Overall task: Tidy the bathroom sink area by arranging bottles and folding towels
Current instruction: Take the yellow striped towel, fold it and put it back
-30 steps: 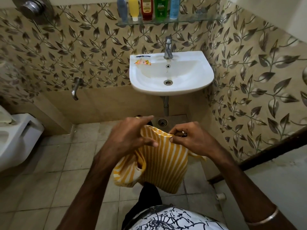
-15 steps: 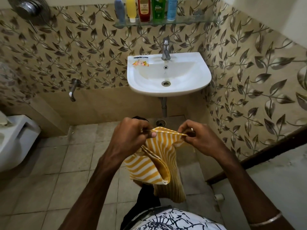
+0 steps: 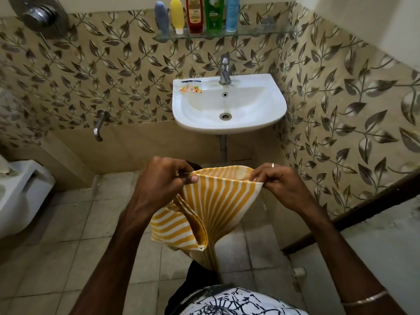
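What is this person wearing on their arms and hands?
Both forearms are bare, with no sleeves in view. The right hand has a thin silver ring on one finger, and a slim metal bangle circles the right wrist. The left hand wears nothing visible.

Both arms fwd; left grip [image 3: 164, 178] & right grip [image 3: 276, 181] pinched, knuckles up, apart.

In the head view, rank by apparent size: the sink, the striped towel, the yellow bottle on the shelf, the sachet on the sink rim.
1. Sink and striped towel: similar; towel is nearer, so unranked.
2. Yellow bottle.
3. Sachet.
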`<state>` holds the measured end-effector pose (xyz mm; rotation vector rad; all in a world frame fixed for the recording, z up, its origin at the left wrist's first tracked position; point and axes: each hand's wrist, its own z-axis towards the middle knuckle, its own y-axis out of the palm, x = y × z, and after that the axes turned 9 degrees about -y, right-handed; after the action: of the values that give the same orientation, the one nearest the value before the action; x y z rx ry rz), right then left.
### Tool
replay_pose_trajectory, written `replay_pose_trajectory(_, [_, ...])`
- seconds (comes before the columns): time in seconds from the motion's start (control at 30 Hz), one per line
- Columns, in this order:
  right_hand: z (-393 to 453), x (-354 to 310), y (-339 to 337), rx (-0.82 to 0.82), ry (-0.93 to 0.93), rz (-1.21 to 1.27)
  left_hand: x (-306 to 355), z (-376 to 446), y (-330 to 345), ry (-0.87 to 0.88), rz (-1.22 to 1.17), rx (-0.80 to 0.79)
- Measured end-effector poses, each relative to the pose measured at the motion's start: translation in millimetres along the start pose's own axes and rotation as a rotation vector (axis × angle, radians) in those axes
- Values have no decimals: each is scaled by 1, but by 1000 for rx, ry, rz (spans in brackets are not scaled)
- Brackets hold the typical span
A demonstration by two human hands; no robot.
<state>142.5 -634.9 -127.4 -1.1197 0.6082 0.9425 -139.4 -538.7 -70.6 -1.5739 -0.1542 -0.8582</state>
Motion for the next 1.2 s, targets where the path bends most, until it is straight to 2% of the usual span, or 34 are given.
replay_pose_trajectory(0.1, [-1, 1, -1, 41, 17, 79, -3, 1, -2, -17, 25, 9])
replay_pose_trajectory(0.27, [-4, 0, -16, 16, 25, -115, -13, 0, -6, -58, 52, -20])
replay_pose_trajectory(0.4, [2, -1, -15, -54, 8, -405, -6, -1, 0, -46, 69, -6])
replay_pose_trajectory(0.53, [4, 0, -12, -17, -39, -417, -1, 0, 3, -48, 49, -11])
replay_pose_trajectory(0.67, [2, 0, -14, -16, -32, -542, 1, 2, 5, -65, 32, -16])
replay_pose_trajectory(0.77, [1, -2, -19, -11, 97, -430, 0, 5, 11, -127, -13, 68])
replay_pose_trajectory(0.87, [-3, 4, -24, -25, 397, -480, -4, 13, 15, -331, -71, 366])
replay_pose_trajectory(0.93, [-9, 3, -22, -120, 562, -457, -12, 20, 11, -428, -80, 565])
replay_pose_trajectory(1.0, [-14, -3, -16, -263, 649, -252, -21, 26, 7, -459, -127, 673])
replay_pose_trajectory(1.1, [-19, -14, -3, -504, 650, 117, -26, 32, 8, -456, -191, 717])
replay_pose_trajectory(1.2, [-15, -16, 10, -627, 470, 266, -17, 33, 16, -474, -294, 702])
